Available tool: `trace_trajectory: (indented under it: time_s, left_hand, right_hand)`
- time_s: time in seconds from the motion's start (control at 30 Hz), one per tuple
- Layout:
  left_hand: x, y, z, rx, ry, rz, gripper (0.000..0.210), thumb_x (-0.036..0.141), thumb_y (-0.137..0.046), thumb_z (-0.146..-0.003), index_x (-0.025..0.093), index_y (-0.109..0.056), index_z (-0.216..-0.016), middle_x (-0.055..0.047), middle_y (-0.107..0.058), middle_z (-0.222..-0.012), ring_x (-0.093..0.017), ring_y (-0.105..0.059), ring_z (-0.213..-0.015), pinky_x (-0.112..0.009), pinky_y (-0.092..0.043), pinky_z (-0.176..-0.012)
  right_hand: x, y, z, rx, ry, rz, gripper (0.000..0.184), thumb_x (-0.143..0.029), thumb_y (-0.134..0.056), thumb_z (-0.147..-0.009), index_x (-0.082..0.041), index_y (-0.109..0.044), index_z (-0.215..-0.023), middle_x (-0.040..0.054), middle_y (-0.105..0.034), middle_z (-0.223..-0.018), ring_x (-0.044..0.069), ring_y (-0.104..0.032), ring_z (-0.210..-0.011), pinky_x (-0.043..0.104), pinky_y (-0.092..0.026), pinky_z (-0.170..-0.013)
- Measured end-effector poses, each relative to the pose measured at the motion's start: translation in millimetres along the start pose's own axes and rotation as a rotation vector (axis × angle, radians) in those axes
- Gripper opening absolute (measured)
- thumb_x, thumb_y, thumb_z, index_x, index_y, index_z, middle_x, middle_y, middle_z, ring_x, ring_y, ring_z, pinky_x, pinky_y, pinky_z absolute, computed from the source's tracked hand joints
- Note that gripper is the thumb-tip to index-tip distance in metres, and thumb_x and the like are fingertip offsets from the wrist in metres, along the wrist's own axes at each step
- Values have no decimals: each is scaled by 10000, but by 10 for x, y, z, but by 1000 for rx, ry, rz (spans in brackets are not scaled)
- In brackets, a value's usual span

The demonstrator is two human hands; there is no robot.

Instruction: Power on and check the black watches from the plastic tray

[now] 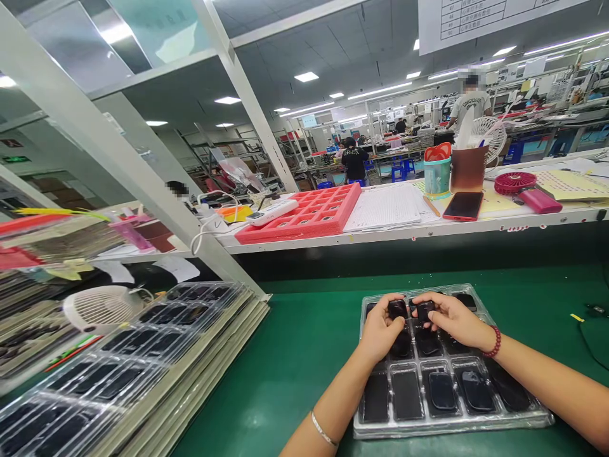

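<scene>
Both hands are over a clear plastic tray (428, 426) divided into pockets. My left hand (379, 327) pinches a small black smartwatch body (397, 309) between thumb and fingers. Close beside it, my right hand (454, 319) has its fingers closed on another black smartwatch body (425, 310). Both pieces are held slightly above the tray's back rows. In the front row, dark rounded pieces such as a black watch body (442, 390) lie in their pockets, while two pockets on the left look flat and dark. My hands and forearms hide part of the back rows.
Stacked trays with dark pieces (128, 346) stand at the left beside a white fan (98, 308). A shelf (380, 230) runs behind the green bench (271, 374), bearing a red foam tray (304, 216), papers, a phone (463, 206) and cups. A black cable (590, 346) lies at right.
</scene>
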State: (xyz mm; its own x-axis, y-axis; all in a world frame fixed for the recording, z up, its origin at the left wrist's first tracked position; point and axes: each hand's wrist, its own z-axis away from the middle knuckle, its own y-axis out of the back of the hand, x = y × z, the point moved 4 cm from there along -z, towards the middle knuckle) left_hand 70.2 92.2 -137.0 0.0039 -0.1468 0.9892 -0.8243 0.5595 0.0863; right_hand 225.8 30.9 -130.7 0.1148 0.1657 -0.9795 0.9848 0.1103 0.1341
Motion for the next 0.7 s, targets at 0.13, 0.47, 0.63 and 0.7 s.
trace_trajectory:
  time_s: [0.13,0.47,0.63,0.7]
  left_hand:
    - [-12,1,0,-8,-3,-6,381,116,-559,-689,168,-523,-1065,-66,-644,-922,-186,-602,-874,-288,-482,-751]
    - [-7,7,-12,9,-4,79,335,115,-557,-703,174,-549,-1033,-44,-626,-865,-169,-589,-820,-282,-471,-735]
    - [26,-30,2,-37,26,220,561,51,-602,-658,204,-436,-1172,-46,-623,-958,-161,-589,-915,-249,-460,-758]
    - [26,-34,-1,-69,70,329,612,76,-653,-647,210,-407,-1191,-44,-616,-976,-132,-607,-817,-204,-457,-652]
  right_hand:
    - [2,-12,-8,-4,29,-10,456,-60,-473,-716,-216,-532,-1140,44,-616,-1059,152,-623,-801,282,-526,-683]
    - [8,-23,-9,-34,75,-61,493,-60,-508,-725,-237,-511,-1185,57,-558,-1173,203,-555,-1030,381,-487,-875]
    - [12,-25,-8,-48,-4,-227,634,-95,-599,-720,-265,-385,-1292,64,-568,-1143,172,-572,-957,289,-519,-735]
    - [12,-9,-10,-50,-56,-375,685,-102,-644,-704,-271,-360,-1304,44,-599,-1068,130,-596,-815,231,-518,-635]
